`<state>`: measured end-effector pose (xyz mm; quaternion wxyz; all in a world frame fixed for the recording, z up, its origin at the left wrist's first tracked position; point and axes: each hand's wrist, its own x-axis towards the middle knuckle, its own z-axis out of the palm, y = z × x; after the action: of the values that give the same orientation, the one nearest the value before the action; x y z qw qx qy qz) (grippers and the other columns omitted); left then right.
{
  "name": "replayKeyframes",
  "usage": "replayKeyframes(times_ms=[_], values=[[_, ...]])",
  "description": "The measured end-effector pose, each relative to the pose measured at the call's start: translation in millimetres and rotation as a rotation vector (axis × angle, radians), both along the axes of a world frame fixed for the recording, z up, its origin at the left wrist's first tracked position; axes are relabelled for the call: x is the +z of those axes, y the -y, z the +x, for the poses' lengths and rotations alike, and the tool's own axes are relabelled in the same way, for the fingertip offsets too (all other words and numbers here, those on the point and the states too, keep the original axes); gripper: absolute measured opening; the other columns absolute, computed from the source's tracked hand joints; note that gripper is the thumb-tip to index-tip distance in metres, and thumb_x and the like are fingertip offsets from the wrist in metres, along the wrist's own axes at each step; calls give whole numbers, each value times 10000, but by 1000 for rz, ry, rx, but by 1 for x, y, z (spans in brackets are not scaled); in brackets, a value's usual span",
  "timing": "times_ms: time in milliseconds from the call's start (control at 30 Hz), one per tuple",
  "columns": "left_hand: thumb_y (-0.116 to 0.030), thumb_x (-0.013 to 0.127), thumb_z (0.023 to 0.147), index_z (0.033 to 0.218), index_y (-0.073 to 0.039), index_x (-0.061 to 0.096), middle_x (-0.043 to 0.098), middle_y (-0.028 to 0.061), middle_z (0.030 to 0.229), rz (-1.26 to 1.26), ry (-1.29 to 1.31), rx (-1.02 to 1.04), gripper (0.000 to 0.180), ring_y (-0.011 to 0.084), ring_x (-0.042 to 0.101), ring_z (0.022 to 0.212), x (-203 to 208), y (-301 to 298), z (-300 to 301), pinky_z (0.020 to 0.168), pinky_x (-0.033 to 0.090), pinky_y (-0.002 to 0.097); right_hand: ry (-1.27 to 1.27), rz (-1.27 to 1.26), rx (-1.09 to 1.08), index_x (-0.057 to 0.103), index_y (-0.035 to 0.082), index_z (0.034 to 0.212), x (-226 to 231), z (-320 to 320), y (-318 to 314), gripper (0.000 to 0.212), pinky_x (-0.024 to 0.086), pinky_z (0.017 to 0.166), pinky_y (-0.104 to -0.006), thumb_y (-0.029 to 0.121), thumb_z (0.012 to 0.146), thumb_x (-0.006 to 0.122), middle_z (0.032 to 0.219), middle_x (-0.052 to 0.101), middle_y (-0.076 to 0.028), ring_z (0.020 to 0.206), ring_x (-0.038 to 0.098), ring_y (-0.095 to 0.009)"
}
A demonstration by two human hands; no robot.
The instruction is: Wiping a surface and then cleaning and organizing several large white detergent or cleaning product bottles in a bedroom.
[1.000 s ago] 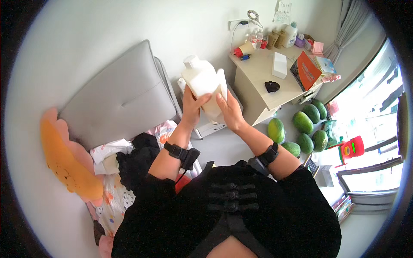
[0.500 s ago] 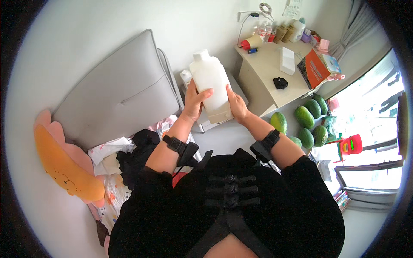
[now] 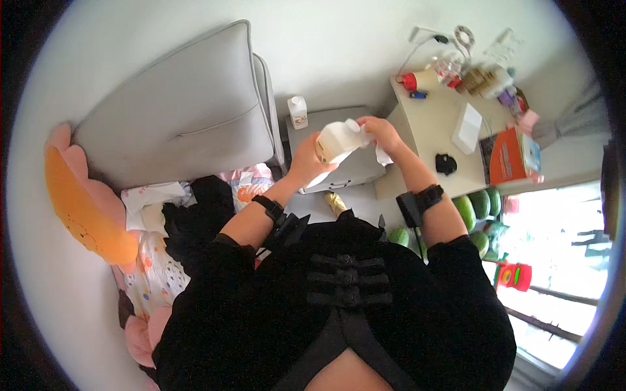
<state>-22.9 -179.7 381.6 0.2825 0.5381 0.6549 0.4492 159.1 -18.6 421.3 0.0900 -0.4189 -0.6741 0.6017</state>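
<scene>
A large white plastic bottle (image 3: 338, 140) is tilted in front of me, its capped neck pointing up to the right. My left hand (image 3: 312, 159) is closed around its body from the lower left. At the neck, my right hand (image 3: 381, 133) has its fingers bent together against the cap. A thin white piece (image 3: 383, 156), tissue-like, hangs out below that hand; its exact kind is unclear. Behind the held bottle, a smaller white bottle (image 3: 298, 113) stands upright on a grey nightstand (image 3: 326, 120).
A grey padded headboard (image 3: 176, 98) rises at the left, above a bed with black clothing (image 3: 199, 218) and an orange plush toy (image 3: 85, 208). To the right stands a desk (image 3: 427, 120) with a white box (image 3: 467, 128). Several watermelons (image 3: 481, 204) lie beneath it.
The big bottle has come down and tipped to the right. My right hand has moved from its side to the cap. The smaller bottle and more of the nightstand now show.
</scene>
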Motion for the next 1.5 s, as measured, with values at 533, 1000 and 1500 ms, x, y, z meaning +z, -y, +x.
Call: replayKeyframes(times_ms=[533,1000,1500], values=[[-239,842,589,1253,-86,492,575,182,1157,-130,6,332,766,371,527,1109,-112,-104,-37,940,426,451,394,529,292,530,61,958,-84,-121,-106,531,512,683,-447,547,778,646,804,671,-157,776,660,-342],[-196,708,733,1015,-76,615,594,160,1099,-551,-146,641,319,337,531,1076,-143,61,-54,959,396,412,471,802,664,441,99,1224,-234,-210,-210,570,510,737,-477,430,812,652,942,671,-191,879,640,-384],[-149,704,746,983,-41,656,654,141,993,-644,75,792,265,292,626,926,-145,113,-38,839,496,381,402,801,553,470,57,1210,-279,-240,-197,551,498,779,-477,354,797,680,966,659,-212,925,627,-384]])
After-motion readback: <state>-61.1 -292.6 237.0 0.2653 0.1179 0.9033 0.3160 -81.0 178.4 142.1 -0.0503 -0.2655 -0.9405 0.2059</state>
